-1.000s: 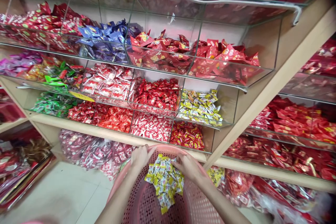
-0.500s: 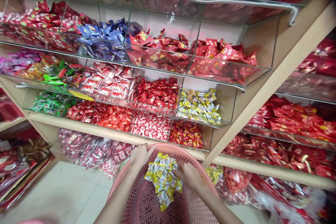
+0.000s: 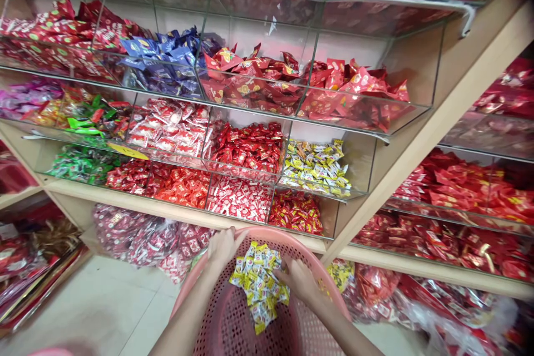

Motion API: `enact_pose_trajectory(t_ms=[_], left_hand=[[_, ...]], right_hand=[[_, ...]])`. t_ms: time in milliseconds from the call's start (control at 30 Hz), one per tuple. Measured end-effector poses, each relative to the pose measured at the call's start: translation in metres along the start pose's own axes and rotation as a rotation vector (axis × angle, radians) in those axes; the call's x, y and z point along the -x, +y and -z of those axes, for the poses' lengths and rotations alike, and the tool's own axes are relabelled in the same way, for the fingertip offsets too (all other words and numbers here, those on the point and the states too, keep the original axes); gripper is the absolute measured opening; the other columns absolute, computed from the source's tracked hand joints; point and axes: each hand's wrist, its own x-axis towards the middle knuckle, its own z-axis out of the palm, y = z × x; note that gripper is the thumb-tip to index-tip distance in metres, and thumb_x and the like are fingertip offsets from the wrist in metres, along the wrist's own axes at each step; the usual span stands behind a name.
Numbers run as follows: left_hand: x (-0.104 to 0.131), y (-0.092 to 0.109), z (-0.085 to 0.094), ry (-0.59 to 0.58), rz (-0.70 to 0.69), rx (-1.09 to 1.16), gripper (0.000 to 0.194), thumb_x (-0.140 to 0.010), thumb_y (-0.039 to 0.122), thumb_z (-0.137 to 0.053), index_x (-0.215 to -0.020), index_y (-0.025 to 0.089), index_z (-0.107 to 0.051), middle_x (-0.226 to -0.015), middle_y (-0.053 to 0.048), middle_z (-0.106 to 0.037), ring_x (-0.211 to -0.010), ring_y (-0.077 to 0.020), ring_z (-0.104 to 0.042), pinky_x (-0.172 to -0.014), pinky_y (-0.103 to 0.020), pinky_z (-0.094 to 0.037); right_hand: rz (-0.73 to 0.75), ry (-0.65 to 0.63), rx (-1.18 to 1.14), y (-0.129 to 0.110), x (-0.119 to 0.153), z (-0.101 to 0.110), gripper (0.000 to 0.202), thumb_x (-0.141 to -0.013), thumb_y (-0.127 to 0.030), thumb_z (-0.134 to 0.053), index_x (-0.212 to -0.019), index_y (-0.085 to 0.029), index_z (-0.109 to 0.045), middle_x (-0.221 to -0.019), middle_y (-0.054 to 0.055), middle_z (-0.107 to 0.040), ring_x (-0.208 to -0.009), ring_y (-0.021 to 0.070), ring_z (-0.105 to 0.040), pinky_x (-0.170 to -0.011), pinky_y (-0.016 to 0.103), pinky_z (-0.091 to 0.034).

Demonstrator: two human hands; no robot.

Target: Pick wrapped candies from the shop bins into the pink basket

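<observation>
A pink perforated plastic basket (image 3: 329, 283) is in front of me, low in the view. Yellow-and-white wrapped candies (image 3: 258, 283) lie in a loose pile inside it. My left hand (image 3: 222, 247) is closed over the basket's far rim, left of the pile. Inside the basket, my right hand (image 3: 298, 278) is at the right edge of the candies, its thumb apart from the bent fingers. Nothing shows in its grasp; the fingertips are partly hidden.
Clear-fronted shelf bins stand behind the basket. One holds similar yellow-and-white candies (image 3: 317, 167), and below it are red-and-yellow ones (image 3: 296, 212). Bagged candies (image 3: 146, 239) lie on the floor at the left, more bags (image 3: 450, 306) at the right. A wooden post (image 3: 400, 172) slants at right.
The view has shifted very slightly. Both hands, the basket and the candy pile stay in nearly the same places.
</observation>
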Motion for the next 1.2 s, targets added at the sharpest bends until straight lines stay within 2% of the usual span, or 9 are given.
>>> enact_pose_trajectory(t_ms=[333,433,567,700,767,833,933,1033,1200], left_hand=[[0.001,0.000,0.000,0.005,-0.006,0.002,0.071,-0.080,0.069,-0.015,-0.091,0.016,-0.061,-0.086,-0.014,-0.067,-0.084,-0.0259,-0.063,-0.074,-0.033,-0.044],[0.001,-0.001,-0.001,0.006,0.008,0.014,0.071,-0.080,0.068,-0.015,-0.093,0.015,-0.061,-0.085,-0.014,-0.067,-0.085,-0.0249,-0.063,-0.074,-0.031,-0.043],[0.001,-0.002,-0.001,0.003,0.007,0.027,0.071,-0.080,0.068,-0.016,-0.093,0.015,-0.061,-0.085,-0.013,-0.067,-0.084,-0.0247,-0.063,-0.073,-0.031,-0.043],[-0.001,-0.004,-0.003,0.017,-0.014,0.026,0.071,-0.080,0.068,-0.015,-0.091,0.016,-0.061,-0.084,-0.012,-0.067,-0.083,-0.0247,-0.063,-0.072,-0.031,-0.043],[-0.002,-0.005,-0.005,0.025,-0.021,0.024,0.070,-0.080,0.068,-0.014,-0.089,0.016,-0.061,-0.084,-0.012,-0.067,-0.082,-0.0248,-0.063,-0.071,-0.032,-0.043],[-0.002,-0.005,-0.006,0.035,-0.023,0.020,0.070,-0.081,0.068,-0.014,-0.089,0.017,-0.061,-0.084,-0.012,-0.067,-0.081,-0.0252,-0.063,-0.070,-0.033,-0.043],[-0.002,-0.006,-0.007,0.040,-0.027,0.023,0.069,-0.080,0.068,-0.014,-0.089,0.017,-0.061,-0.083,-0.013,-0.067,-0.081,-0.0256,-0.063,-0.070,-0.033,-0.043],[-0.002,-0.007,-0.007,0.033,-0.025,0.024,0.070,-0.080,0.068,-0.014,-0.089,0.016,-0.061,-0.082,-0.013,-0.067,-0.080,-0.0256,-0.063,-0.070,-0.033,-0.043],[-0.003,-0.008,-0.008,0.048,-0.037,0.011,0.071,-0.080,0.068,-0.012,-0.087,0.017,-0.061,-0.082,-0.013,-0.067,-0.081,-0.0263,-0.063,-0.070,-0.034,-0.043]], right_hand=[[0.023,0.029,-0.024,0.000,0.003,0.002,0.025,-0.083,-0.042,-0.045,-0.081,-0.019,-0.054,-0.075,0.003,-0.062,-0.070,0.0173,-0.057,-0.055,0.025,-0.027],[0.005,0.072,-0.017,-0.002,0.004,0.012,0.027,-0.083,-0.044,-0.045,-0.083,-0.018,-0.055,-0.079,0.005,-0.063,-0.075,0.0193,-0.058,-0.057,0.025,-0.029],[0.062,0.173,-0.031,-0.017,0.007,0.055,0.030,-0.084,-0.046,-0.043,-0.078,-0.019,-0.055,-0.072,0.005,-0.063,-0.068,0.0179,-0.058,-0.056,0.024,-0.030],[0.180,0.317,-0.097,-0.038,0.008,0.124,0.032,-0.085,-0.048,-0.040,-0.079,-0.021,-0.054,-0.058,-0.001,-0.057,-0.055,0.0141,-0.052,-0.052,0.022,-0.028],[0.260,0.413,-0.121,-0.045,0.005,0.163,0.031,-0.086,-0.046,-0.039,-0.077,-0.021,-0.054,-0.057,-0.002,-0.056,-0.053,0.0122,-0.050,-0.053,0.021,-0.029],[0.301,0.528,-0.116,-0.045,-0.004,0.199,0.030,-0.085,-0.045,-0.041,-0.076,-0.020,-0.056,-0.057,-0.002,-0.056,-0.051,0.0112,-0.049,-0.053,0.021,-0.030],[0.262,0.662,-0.042,-0.031,-0.029,0.242,0.027,-0.082,-0.043,-0.045,-0.080,-0.020,-0.058,-0.055,-0.002,-0.055,-0.051,0.0117,-0.048,-0.054,0.021,-0.031],[0.205,0.630,0.035,-0.006,-0.060,0.262,0.022,-0.077,-0.032,-0.049,-0.092,-0.019,-0.059,-0.057,-0.002,-0.055,-0.053,0.0119,-0.048,-0.054,0.021,-0.031],[0.150,0.441,0.062,0.021,-0.092,0.263,0.041,-0.068,-0.020,-0.051,-0.108,-0.015,-0.058,-0.058,-0.003,-0.054,-0.054,0.0115,-0.047,-0.054,0.020,-0.033]])
